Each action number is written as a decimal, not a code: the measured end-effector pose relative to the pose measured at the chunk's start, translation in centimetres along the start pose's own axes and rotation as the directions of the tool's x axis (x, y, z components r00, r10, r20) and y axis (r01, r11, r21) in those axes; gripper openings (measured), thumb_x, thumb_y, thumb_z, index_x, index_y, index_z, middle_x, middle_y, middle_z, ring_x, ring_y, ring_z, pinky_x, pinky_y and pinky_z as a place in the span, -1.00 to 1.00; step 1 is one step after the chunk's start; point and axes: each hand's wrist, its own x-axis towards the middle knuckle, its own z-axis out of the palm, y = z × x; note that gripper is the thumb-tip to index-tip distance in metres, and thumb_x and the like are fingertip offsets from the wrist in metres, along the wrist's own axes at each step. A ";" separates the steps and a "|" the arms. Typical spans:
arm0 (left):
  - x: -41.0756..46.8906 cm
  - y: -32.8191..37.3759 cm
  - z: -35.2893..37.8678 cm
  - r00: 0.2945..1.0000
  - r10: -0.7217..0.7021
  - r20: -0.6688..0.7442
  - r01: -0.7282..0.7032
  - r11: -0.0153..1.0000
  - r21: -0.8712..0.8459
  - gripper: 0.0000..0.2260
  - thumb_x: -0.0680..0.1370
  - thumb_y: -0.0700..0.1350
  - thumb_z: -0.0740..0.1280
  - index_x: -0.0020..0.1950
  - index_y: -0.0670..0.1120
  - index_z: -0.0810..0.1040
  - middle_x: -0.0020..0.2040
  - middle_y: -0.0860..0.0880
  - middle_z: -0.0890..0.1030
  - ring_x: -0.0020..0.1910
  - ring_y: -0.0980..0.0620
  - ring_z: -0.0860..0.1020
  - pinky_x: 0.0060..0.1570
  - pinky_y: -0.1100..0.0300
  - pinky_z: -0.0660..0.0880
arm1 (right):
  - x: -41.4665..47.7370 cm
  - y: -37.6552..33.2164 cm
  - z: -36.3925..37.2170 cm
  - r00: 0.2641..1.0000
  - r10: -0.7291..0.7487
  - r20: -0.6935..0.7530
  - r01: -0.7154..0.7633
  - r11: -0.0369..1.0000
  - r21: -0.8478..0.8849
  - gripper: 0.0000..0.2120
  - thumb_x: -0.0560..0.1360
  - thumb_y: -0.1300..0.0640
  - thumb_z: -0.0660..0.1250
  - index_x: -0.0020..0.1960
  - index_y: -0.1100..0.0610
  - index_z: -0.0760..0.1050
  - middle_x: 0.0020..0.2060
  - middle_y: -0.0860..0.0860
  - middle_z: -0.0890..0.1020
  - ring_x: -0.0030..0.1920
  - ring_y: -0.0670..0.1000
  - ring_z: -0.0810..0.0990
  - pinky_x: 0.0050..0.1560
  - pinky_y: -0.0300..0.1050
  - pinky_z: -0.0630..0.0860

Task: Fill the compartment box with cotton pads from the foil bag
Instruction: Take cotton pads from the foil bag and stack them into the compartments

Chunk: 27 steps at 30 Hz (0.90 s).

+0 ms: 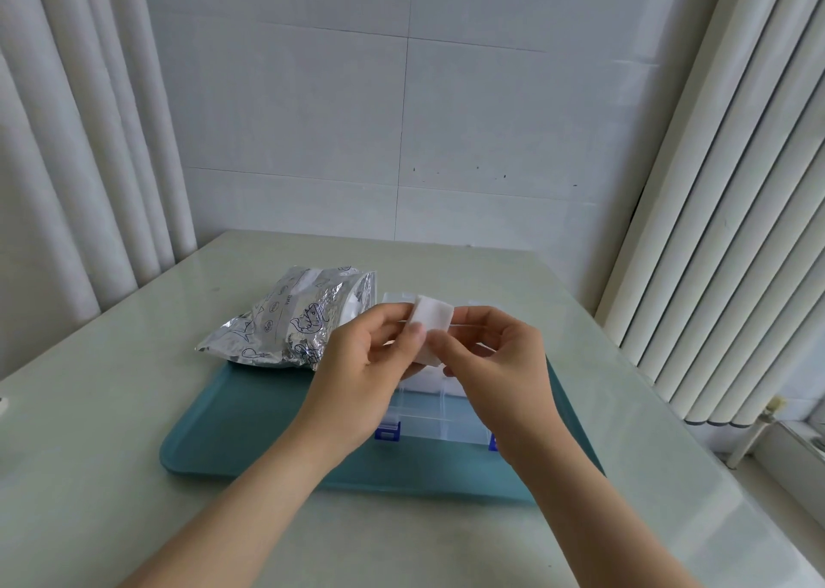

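- While the small stack of white square cotton pads (431,324) is pinched between both hands, it hangs in the air above the far part of the clear plastic compartment box with blue latches (437,413), touching neither box nor bag
- The left hand (357,377) pinches the stack's left side, thumb on the near face and fingers behind it; the right hand (500,364) pinches the lower right corner with thumb and fingertips, its other fingers loosely curled
- The step in hand looks like squaring or parting the pads before they go into a cell, so the grip should be light: soft pads crease and shed fluff if squeezed
- One hand should give up its hold first, so the other can lower the stack flat into a single cell instead of letting it straddle a divider
- Something white shows in the cells under the hands, probably pads already placed, though the hands hide most of it; the nearer cells look empty and seem the better target
- The crinkled silver foil bag with blue drawings (285,324) lies just left of the box, mouth turned towards it with white showing inside, so the next reach is short
- Box and part of the bag rest on a teal plastic tray (250,427) on a pale glossy table (134,409); pushing down on the box could slide it
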 end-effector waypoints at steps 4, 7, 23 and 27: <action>0.2 -0.5 -0.3 0.999 0.009 -0.040 -0.007 0.998 0.057 -0.82 0.70 -0.23 0.33 0.29 -0.10 0.63 0.08 -0.04 0.77 0.09 -0.06 0.75 0.16 -0.04 0.68 | -0.2 -0.1 0.2 0.998 -0.038 -0.041 0.036 0.999 -0.041 -0.72 0.51 0.28 0.44 0.12 -0.04 0.63 -0.14 0.01 0.71 -0.32 0.08 0.71 -0.29 -0.06 0.61; 0.2 -0.4 -0.3 0.999 0.012 -0.044 -0.010 0.998 0.057 -0.83 0.70 -0.24 0.33 0.25 -0.10 0.64 0.11 -0.04 0.75 0.09 -0.06 0.74 0.15 -0.03 0.68 | -0.1 0.0 -0.1 0.999 -0.048 0.024 0.049 0.997 -0.066 -0.73 0.56 0.24 0.38 0.12 -0.08 0.67 -0.13 -0.02 0.69 -0.32 0.03 0.59 -0.25 -0.05 0.52; 0.3 0.5 -1.1 0.992 0.098 -0.082 -0.075 0.966 0.246 -0.91 0.61 -0.11 0.49 0.10 0.00 0.72 -0.03 0.10 0.77 0.01 0.08 0.74 0.09 -0.01 0.68 | -0.2 -0.1 0.2 0.975 -0.208 0.081 0.215 0.973 -0.086 -0.88 0.56 0.16 0.53 0.09 0.04 0.70 -0.19 -0.03 0.76 -0.17 0.03 0.75 -0.08 0.08 0.68; 0.6 0.1 -2.0 0.946 0.243 -0.215 -0.099 0.848 0.520 -0.89 0.66 -0.10 0.41 -0.04 0.05 0.69 -0.22 0.16 0.71 -0.18 0.16 0.69 -0.12 0.19 0.60 | 0.4 1.0 -0.3 0.985 -0.164 0.055 0.172 0.962 -0.213 -0.83 0.58 0.19 0.47 0.12 -0.03 0.64 -0.40 0.06 0.60 -0.44 -0.06 0.46 -0.36 -0.16 0.43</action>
